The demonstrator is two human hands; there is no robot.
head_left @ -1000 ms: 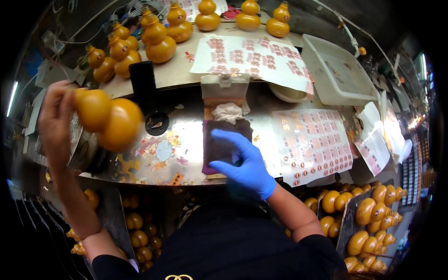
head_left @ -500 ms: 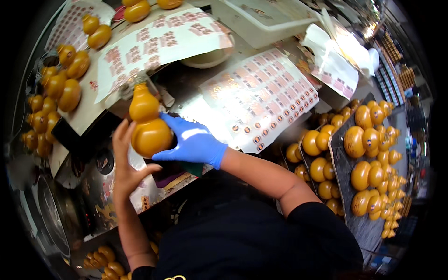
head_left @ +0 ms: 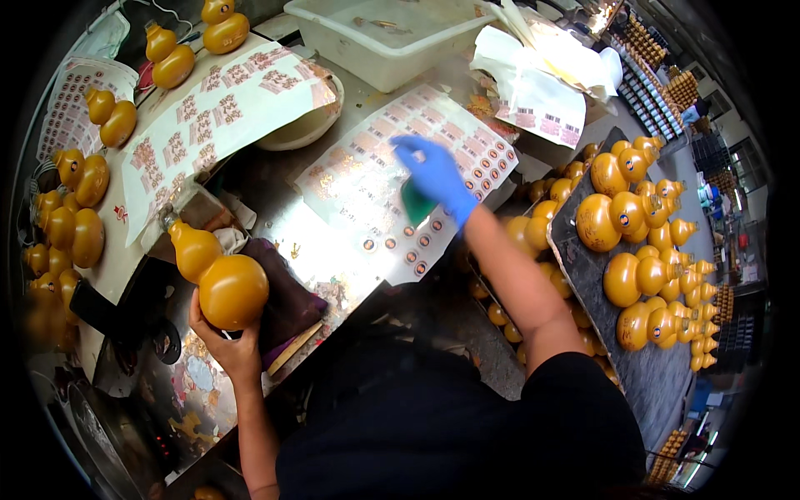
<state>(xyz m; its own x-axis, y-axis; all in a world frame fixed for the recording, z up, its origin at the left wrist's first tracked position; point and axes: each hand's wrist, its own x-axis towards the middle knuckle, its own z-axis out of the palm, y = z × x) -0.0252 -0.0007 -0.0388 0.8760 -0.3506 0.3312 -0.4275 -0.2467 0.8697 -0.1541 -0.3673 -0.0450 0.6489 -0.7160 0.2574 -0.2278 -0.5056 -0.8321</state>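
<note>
An amber gourd-shaped bottle (head_left: 232, 292) leans over a dark cloth (head_left: 287, 300) near the bench's front edge. My bare left hand (head_left: 229, 346) is wrapped round its lower bulb, with the neck pointing away to the far left. Over the white sheet of printed decals (head_left: 375, 196) is my right hand (head_left: 435, 177) in a blue glove, blurred by motion. A green flat piece (head_left: 417, 202) sticks out beneath its palm, held there by the hand. The glove's fingertips point at the decal rows; whether they touch the sheet I cannot tell.
Several more gourd bottles (head_left: 87, 237) stand along the left. A second decal sheet (head_left: 200, 117) partly covers a round bowl (head_left: 312, 129). A whitish plastic tub (head_left: 375, 54) sits at the back. Boards (head_left: 596, 283) of bottles are at the right.
My right hand has left the bottle and moved right over the decal sheet, taking the green piece along. My left hand has closed on the bottle, which is now lower and farther left.
</note>
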